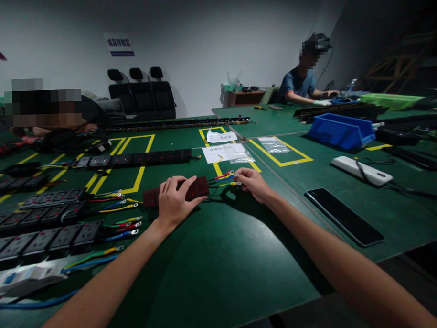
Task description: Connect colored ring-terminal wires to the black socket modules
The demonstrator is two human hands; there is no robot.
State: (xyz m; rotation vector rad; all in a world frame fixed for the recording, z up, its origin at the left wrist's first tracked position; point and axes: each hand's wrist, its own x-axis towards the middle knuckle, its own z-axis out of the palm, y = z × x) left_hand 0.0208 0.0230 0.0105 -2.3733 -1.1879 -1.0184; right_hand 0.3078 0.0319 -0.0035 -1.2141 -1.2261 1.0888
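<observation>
A short dark-red socket strip [200,187] lies on the green table in front of me. My left hand [175,200] is closed over its middle, thumb along the near side. From the strip's right end come red, blue and yellow-green wires [219,181] tipped with ring terminals. My right hand [254,184] pinches the wires near those terminals, with thumb and forefinger together. Exactly which wire sits between the fingertips is hard to make out. To the left of my left hand, several black socket strips [38,239] lie in rows, their wires ending in ring terminals too.
To the right lie a smartphone [344,216], a white power strip [362,170] and a blue bin [342,131]. Paper labels [223,153] and a plastic bag [274,145] lie beyond my hands, among yellow tape outlines. Two other people sit across the table.
</observation>
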